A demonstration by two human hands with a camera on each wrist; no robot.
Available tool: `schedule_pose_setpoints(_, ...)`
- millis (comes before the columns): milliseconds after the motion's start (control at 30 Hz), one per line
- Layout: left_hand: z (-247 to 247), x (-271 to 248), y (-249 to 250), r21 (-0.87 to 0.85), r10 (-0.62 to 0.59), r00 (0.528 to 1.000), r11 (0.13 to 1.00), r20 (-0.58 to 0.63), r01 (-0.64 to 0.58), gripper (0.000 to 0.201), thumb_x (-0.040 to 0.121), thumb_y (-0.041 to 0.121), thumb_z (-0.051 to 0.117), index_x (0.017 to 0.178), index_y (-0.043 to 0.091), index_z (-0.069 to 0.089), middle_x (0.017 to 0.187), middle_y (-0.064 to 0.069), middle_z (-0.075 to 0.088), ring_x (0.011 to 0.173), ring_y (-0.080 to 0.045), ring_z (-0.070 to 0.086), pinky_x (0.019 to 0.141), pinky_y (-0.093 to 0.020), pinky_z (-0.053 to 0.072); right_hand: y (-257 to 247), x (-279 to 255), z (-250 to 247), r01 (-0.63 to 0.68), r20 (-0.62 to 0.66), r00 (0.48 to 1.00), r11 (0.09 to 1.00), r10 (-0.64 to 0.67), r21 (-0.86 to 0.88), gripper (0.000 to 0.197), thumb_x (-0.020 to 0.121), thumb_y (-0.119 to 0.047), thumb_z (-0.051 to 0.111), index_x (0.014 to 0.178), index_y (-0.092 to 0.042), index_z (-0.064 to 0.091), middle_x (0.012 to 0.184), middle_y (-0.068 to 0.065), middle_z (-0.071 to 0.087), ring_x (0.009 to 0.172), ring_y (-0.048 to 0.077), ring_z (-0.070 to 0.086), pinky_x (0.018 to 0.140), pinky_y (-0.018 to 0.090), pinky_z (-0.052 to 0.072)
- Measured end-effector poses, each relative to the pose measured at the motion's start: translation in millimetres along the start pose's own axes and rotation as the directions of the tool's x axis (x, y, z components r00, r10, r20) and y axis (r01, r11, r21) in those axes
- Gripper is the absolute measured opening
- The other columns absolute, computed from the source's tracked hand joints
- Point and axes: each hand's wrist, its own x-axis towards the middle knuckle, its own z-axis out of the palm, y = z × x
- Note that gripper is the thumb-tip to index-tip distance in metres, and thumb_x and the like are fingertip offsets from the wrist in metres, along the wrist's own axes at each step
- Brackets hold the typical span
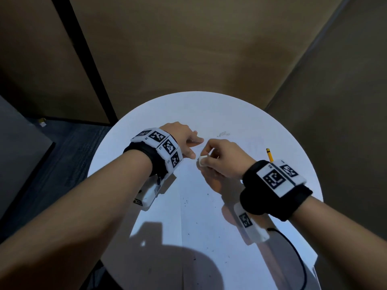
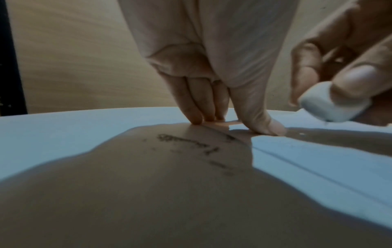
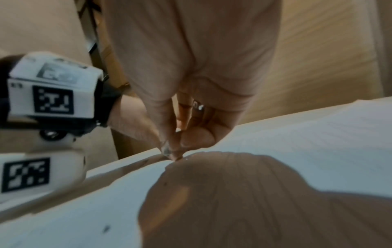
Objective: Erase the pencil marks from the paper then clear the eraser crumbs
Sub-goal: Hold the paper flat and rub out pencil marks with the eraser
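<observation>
A white sheet of paper [image 1: 201,227] lies on a round white table [image 1: 293,143]. My left hand [image 1: 191,143] presses down on it with straight fingers [image 2: 197,109] near the sheet's far left part. Just right of it, my right hand [image 1: 209,158] pinches a small white eraser [image 1: 202,160] between thumb and fingers, its end low over the paper. The left wrist view shows the eraser [image 2: 331,105] close to the surface, and dark pencil smudges [image 2: 169,137] in my hand's shadow. Faint grey marks [image 1: 223,133] show beyond the hands. Dark crumbs [image 1: 186,200] speckle the paper.
A yellow pencil [image 1: 269,155] lies on the table behind my right wrist. A black cable [image 1: 297,254] curves over the table's near right. Tan panels surround the table, with dark floor at the left.
</observation>
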Motion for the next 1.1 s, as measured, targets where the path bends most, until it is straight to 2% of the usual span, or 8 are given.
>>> schedule_pose_setpoints(133,2,1,4,0.070,0.012,1.000,0.997,0.015,-0.013,0.058,0.090,0.040,0.062,0.142,0.039,0.037,0.148,0.007,0.040,0.128,-0.021,0.044,0.092,-0.028,0.039,-2,-1,15,0.061,0.045,0.998,0.979,-0.054,-0.195,0.008,0.091,-0.016,0.052,0.083,-0.017,0.053,0.087,0.001,0.062,0.081,0.016,0.054,0.061,0.022,0.033)
schedule_pose_setpoints(267,1,1,6,0.096,0.008,0.999,0.995,0.038,-0.012,0.059,0.090,0.039,0.062,0.143,0.038,0.036,0.150,0.004,0.037,0.131,-0.022,0.041,0.095,-0.030,0.039,-2,-4,8,0.090,0.185,0.982,0.952,-0.037,-0.292,0.032,0.090,-0.019,0.056,0.064,-0.026,0.038,0.071,-0.009,0.048,0.066,0.006,0.044,0.051,0.013,0.032)
schedule_pose_setpoints(400,1,0,8,0.108,0.003,0.999,0.994,0.039,-0.007,0.059,0.091,0.037,0.061,0.143,0.038,0.036,0.149,0.003,0.038,0.131,-0.023,0.041,0.095,-0.031,0.038,-1,1,5,0.054,0.082,0.996,0.967,-0.035,-0.249,0.024,0.089,-0.018,0.057,0.069,-0.022,0.044,0.073,-0.008,0.049,0.073,0.012,0.046,0.051,0.008,0.031)
schedule_pose_setpoints(567,2,2,10,0.130,0.015,0.998,0.991,0.064,-0.023,0.057,0.093,0.034,0.059,0.145,0.033,0.035,0.143,-0.001,0.045,0.127,-0.025,0.044,0.093,-0.032,0.039,-4,-7,4,0.081,0.225,0.974,0.931,0.001,-0.355,0.033,0.090,-0.018,0.055,0.064,-0.027,0.036,0.068,-0.013,0.042,0.066,0.008,0.042,0.050,0.012,0.026)
schedule_pose_setpoints(767,4,1,9,0.139,0.019,0.998,0.990,0.064,-0.027,0.058,0.094,0.032,0.058,0.146,0.031,0.033,0.151,-0.003,0.035,0.133,-0.026,0.038,0.100,-0.033,0.036,-5,-8,15,0.078,0.102,0.994,0.941,-0.047,-0.329,0.010,0.095,-0.017,0.045,0.085,-0.015,0.045,0.092,0.006,0.059,0.081,0.020,0.047,0.064,0.024,0.029)
schedule_pose_setpoints(867,4,3,9,0.145,0.025,0.997,0.989,0.070,-0.035,0.057,0.094,0.033,0.058,0.146,0.031,0.034,0.143,-0.003,0.045,0.127,-0.026,0.044,0.094,-0.033,0.039,-7,-9,11,0.096,0.222,0.975,0.915,-0.007,-0.391,0.017,0.094,-0.017,0.049,0.078,-0.016,0.043,0.085,0.000,0.050,0.079,0.016,0.043,0.059,0.023,0.031)
schedule_pose_setpoints(967,4,2,8,0.125,0.022,0.998,0.992,0.055,-0.029,0.058,0.094,0.031,0.059,0.146,0.031,0.033,0.146,-0.001,0.042,0.130,-0.025,0.041,0.097,-0.031,0.037,-8,-3,9,0.057,0.117,0.993,0.949,-0.021,-0.310,0.015,0.092,-0.015,0.052,0.079,-0.017,0.046,0.086,-0.001,0.053,0.080,0.015,0.045,0.053,0.013,0.030)
schedule_pose_setpoints(1100,5,3,7,0.118,0.030,0.998,0.992,0.053,-0.036,0.058,0.093,0.031,0.059,0.145,0.031,0.034,0.150,0.000,0.036,0.133,-0.025,0.039,0.098,-0.032,0.036,-2,-11,18,0.074,0.085,0.995,0.946,-0.050,-0.317,0.009,0.095,-0.017,0.046,0.086,-0.015,0.043,0.092,0.005,0.060,0.080,0.017,0.046,0.059,0.024,0.027)
